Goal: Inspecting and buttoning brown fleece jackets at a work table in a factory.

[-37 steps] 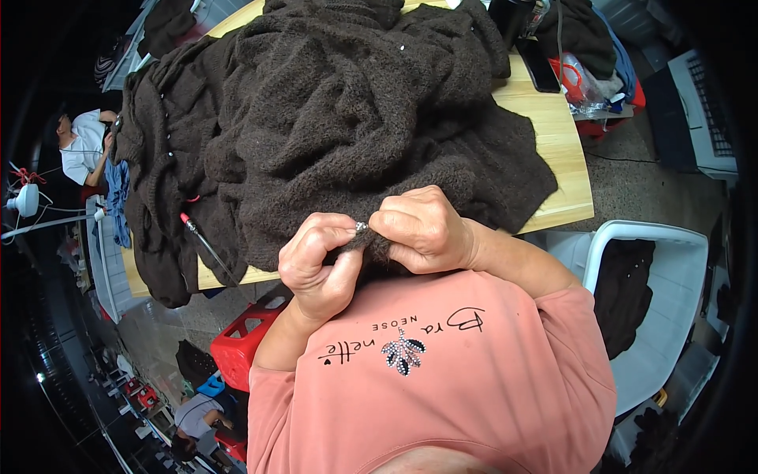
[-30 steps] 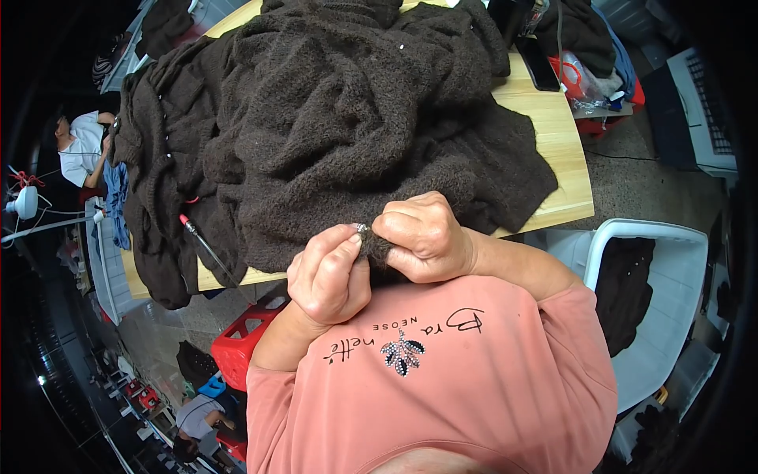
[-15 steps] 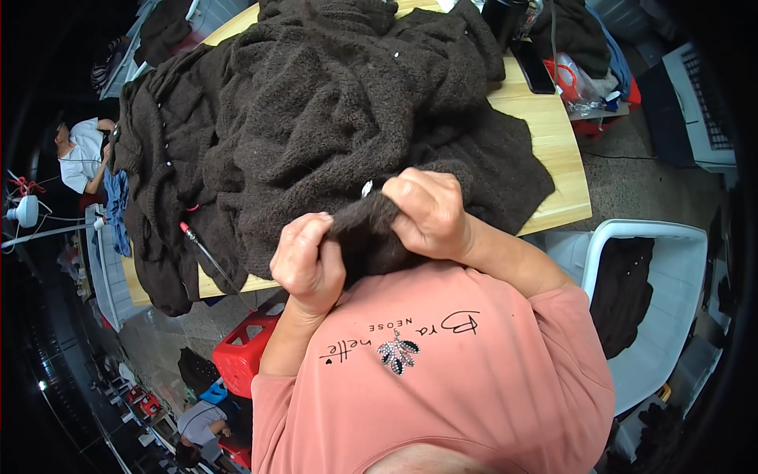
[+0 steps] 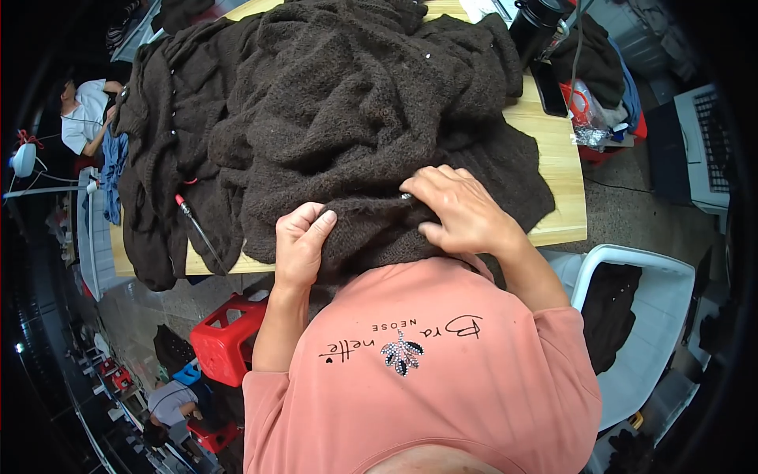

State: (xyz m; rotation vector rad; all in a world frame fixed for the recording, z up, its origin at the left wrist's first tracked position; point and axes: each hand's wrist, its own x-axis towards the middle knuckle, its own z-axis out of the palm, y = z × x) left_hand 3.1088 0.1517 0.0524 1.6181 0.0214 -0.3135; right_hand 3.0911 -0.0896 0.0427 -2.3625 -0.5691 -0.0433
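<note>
A dark brown knit garment [image 4: 332,118] lies heaped over the table, its near edge hanging against my shirt. My left hand [image 4: 302,243] pinches that edge between thumb and curled fingers. To the right, my right hand [image 4: 459,207] curves loosely over a bunched fold, thumb and fingers apart with knit between them. Its index fingertip is at a small shiny piece [image 4: 406,195] on the cloth. Between the hands the edge runs fairly straight. The fingertips of my right hand are partly sunk in the folds.
A slim red-ended tool [image 4: 197,229] lies left on the knitwear. On the wooden table's [image 4: 568,197] right side are a phone [image 4: 549,88] and black cup [image 4: 538,24]. A white bin [image 4: 671,332] with dark knitwear stands right; a red stool [image 4: 225,340] stands left. Two other people sit at left.
My hands have moved apart, and the cloth between them is spread wider. The right hand has loosened from a tight fist and shifted right. The whole view has tilted slightly.
</note>
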